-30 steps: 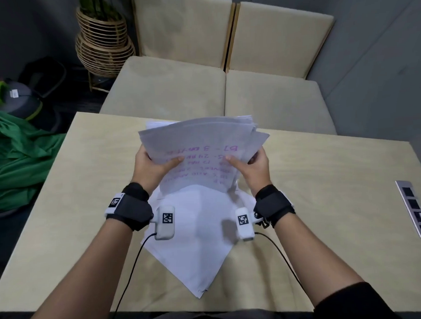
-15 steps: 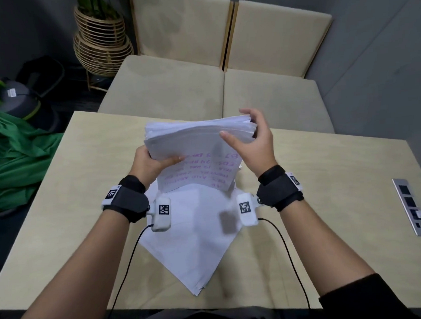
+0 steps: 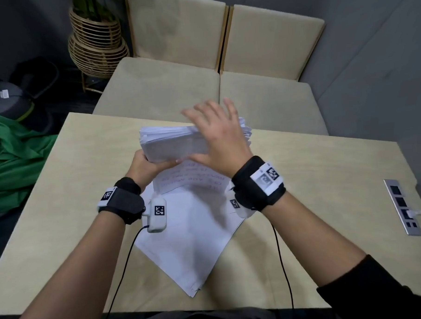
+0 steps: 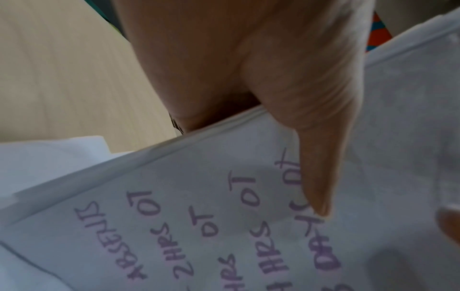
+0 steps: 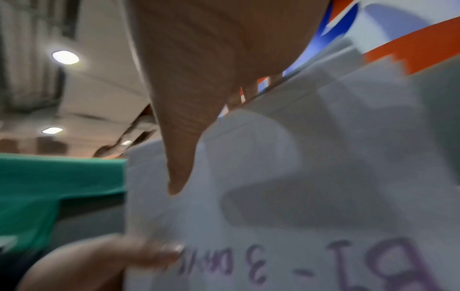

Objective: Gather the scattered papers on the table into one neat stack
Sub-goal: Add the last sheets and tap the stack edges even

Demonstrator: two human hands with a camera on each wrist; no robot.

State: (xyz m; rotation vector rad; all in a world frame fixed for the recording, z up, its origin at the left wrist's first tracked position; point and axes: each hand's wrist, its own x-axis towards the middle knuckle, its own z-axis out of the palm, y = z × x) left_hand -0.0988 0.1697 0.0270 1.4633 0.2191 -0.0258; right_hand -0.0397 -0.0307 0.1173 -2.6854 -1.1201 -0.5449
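Note:
A thick stack of white papers [image 3: 175, 144] stands on edge above the table, its front sheet bearing purple handwriting [image 4: 199, 216]. My left hand [image 3: 144, 167] grips the stack's lower left side, with the thumb [image 4: 316, 157] pressed on the front sheet. My right hand [image 3: 218, 130] lies over the stack's top right edge with fingers straight and spread, blurred by motion. Its thumb [image 5: 181, 157] lies against the front sheet [image 5: 298, 196]. More white sheets [image 3: 191, 232] lie flat and fanned on the table [image 3: 315, 203] under my wrists.
A metal socket panel [image 3: 402, 206] with a white plug is set into the table at the right. A beige bench [image 3: 177, 88] stands beyond the far edge, with a wicker planter [image 3: 96, 43] beside it. Green cloth [image 3: 14, 163] lies on the floor to the left.
My right hand let go of the stack's right side and rose over its top edge, fingers spreading. The stack tipped more upright in my left hand.

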